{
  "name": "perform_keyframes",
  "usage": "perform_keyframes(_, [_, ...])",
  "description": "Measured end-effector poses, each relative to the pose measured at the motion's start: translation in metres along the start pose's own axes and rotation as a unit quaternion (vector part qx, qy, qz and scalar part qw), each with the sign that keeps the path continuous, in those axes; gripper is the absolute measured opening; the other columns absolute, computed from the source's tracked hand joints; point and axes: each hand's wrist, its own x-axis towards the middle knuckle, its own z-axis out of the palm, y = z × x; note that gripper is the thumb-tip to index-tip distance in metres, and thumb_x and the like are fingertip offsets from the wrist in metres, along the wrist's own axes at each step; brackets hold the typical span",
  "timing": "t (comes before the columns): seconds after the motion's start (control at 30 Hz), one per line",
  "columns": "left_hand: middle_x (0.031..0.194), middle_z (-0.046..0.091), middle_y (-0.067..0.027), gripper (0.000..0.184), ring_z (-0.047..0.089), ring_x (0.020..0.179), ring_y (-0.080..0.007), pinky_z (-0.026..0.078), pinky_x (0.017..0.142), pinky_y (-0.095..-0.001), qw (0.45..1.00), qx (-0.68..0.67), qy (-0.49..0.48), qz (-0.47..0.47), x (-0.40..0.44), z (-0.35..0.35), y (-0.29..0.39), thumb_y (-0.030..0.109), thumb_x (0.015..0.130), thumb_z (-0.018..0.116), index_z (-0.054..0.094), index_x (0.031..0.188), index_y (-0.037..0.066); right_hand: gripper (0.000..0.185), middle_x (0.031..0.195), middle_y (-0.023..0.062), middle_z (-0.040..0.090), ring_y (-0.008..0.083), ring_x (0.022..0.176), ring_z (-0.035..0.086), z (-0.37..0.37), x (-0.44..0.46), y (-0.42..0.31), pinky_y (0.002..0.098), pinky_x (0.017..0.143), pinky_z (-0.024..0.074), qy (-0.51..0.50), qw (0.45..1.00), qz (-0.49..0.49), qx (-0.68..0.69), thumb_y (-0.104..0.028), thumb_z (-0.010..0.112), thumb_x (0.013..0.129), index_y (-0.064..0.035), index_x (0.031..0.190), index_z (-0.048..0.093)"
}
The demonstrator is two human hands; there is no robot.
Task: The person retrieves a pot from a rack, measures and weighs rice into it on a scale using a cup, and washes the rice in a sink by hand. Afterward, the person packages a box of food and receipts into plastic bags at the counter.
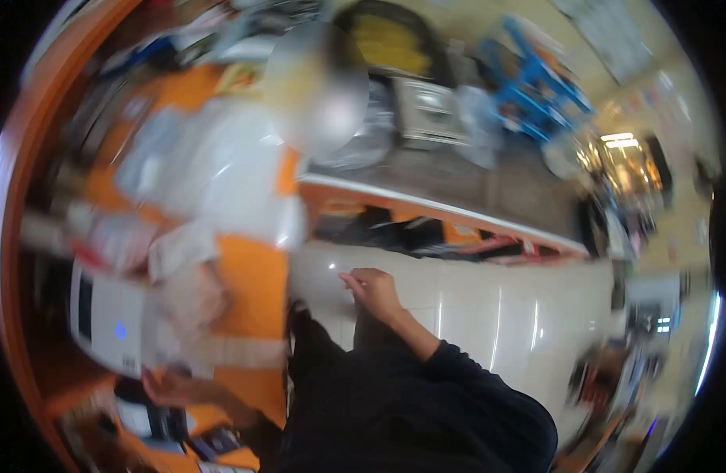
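Note:
My left hand [173,389] is low at the left, over the orange tabletop. Its fingers look apart, though blurred, and I see nothing held. Just above it stands a white boxy machine [114,327] with a small blue light. Right by its fingers is a black-and-white object [146,410], too smeared to name. My right hand [375,292] is in the air over the pale tiled floor, in front of my body. Its fingers are curled in and nothing shows in them; it touches no object.
White plastic bags [237,158] cover much of the orange table [256,276]. Beyond is a dark counter [473,177] with a pale-edged box [430,110] and a blue plastic rack [536,87]. A blurred round patch hides part of the back. Shiny tiled floor [473,307] lies to the right.

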Motion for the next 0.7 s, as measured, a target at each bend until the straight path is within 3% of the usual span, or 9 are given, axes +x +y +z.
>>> perform_keyframes(0.07, [0.081, 0.056, -0.0104, 0.023, 0.053, 0.073, -0.0176, 0.045, 0.077, -0.0275, 0.981, -0.094, -0.090, -0.141, 0.012, 0.019, 0.041, 0.014, 0.088, 0.052, 0.048, 0.101, -0.004, 0.019, 0.062, 0.0075, 0.060, 0.0250, 0.056, 0.058, -0.020, -0.005, 0.021, 0.0323, 0.052, 0.0447, 0.086, 0.993, 0.047, 0.059, -0.025, 0.062, 0.079, -0.0060, 0.073, 0.062])
perform_keyframes(0.17, [0.065, 0.052, -0.0067, 0.017, 0.047, 0.061, -0.0135, 0.045, 0.077, -0.0294, 0.928, -0.269, -0.246, -0.075, -0.011, 0.048, 0.065, 0.013, 0.091, 0.046, 0.049, 0.090, -0.003, 0.018, 0.061, 0.0069, 0.060, 0.0237, 0.054, 0.058, -0.061, -0.024, 0.052, 0.0315, 0.051, 0.0445, 0.200, 0.978, 0.043, 0.041, -0.024, 0.064, 0.078, -0.0064, 0.076, 0.062])
perform_keyframes(0.3, [0.053, 0.043, -0.0037, 0.026, 0.043, 0.055, -0.0129, 0.043, 0.081, -0.0328, 0.932, -0.241, -0.226, 0.148, -0.064, 0.087, 0.185, 0.013, 0.092, 0.042, 0.048, 0.070, 0.001, 0.017, 0.061, 0.0080, 0.060, 0.0235, 0.052, 0.057, -0.130, -0.082, 0.110, 0.0312, 0.049, 0.0440, 0.217, 0.964, 0.154, -0.020, -0.023, 0.064, 0.077, -0.0064, 0.074, 0.062])
perform_keyframes(0.4, [0.051, 0.042, -0.0039, 0.032, 0.042, 0.054, -0.0136, 0.042, 0.082, -0.0341, 0.922, -0.297, -0.239, 0.063, -0.111, 0.095, 0.252, 0.014, 0.092, 0.041, 0.047, 0.063, 0.002, 0.017, 0.063, 0.0088, 0.061, 0.0236, 0.054, 0.059, -0.167, -0.135, 0.170, 0.0313, 0.049, 0.0447, 0.273, 0.937, 0.220, 0.003, -0.023, 0.063, 0.079, -0.0065, 0.075, 0.063])
perform_keyframes(0.43, [0.048, 0.042, -0.0038, 0.042, 0.045, 0.055, -0.0173, 0.038, 0.084, -0.0413, 0.898, -0.344, -0.276, 0.007, -0.132, 0.097, 0.278, 0.022, 0.093, 0.038, 0.046, 0.056, 0.005, 0.015, 0.064, 0.0088, 0.061, 0.0235, 0.055, 0.060, -0.183, -0.151, 0.192, 0.0316, 0.049, 0.0449, 0.286, 0.929, 0.234, 0.006, -0.021, 0.062, 0.079, -0.0063, 0.077, 0.063])
perform_keyframes(0.53, [0.047, 0.042, -0.0031, 0.045, 0.045, 0.054, -0.0170, 0.039, 0.080, -0.0399, 0.835, -0.437, -0.331, 0.058, -0.211, 0.105, 0.357, 0.025, 0.093, 0.035, 0.048, 0.056, 0.004, 0.011, 0.067, 0.0095, 0.063, 0.0206, 0.058, 0.062, -0.237, -0.197, 0.235, 0.0308, 0.049, 0.0457, 0.359, 0.890, 0.277, 0.041, -0.015, 0.060, 0.081, -0.0052, 0.081, 0.064])
perform_keyframes(0.6, [0.047, 0.045, -0.0023, 0.046, 0.047, 0.055, -0.0173, 0.040, 0.077, -0.0381, 0.776, -0.465, -0.411, 0.117, -0.250, 0.096, 0.426, 0.027, 0.093, 0.034, 0.052, 0.057, 0.004, 0.012, 0.067, 0.0082, 0.063, 0.0119, 0.056, 0.060, -0.268, -0.228, 0.270, 0.0242, 0.051, 0.0467, 0.395, 0.871, 0.290, 0.044, -0.013, 0.058, 0.083, -0.0029, 0.080, 0.064])
perform_keyframes(0.7, [0.051, 0.051, -0.0024, 0.041, 0.052, 0.056, -0.0182, 0.040, 0.074, -0.0369, 0.681, -0.512, -0.506, 0.133, -0.304, 0.087, 0.497, 0.026, 0.091, 0.037, 0.059, 0.065, 0.003, 0.021, 0.061, 0.0080, 0.061, 0.0105, 0.052, 0.057, -0.318, -0.262, 0.306, 0.0234, 0.048, 0.0435, 0.393, 0.843, 0.365, -0.026, -0.018, 0.058, 0.084, -0.0004, 0.072, 0.061])
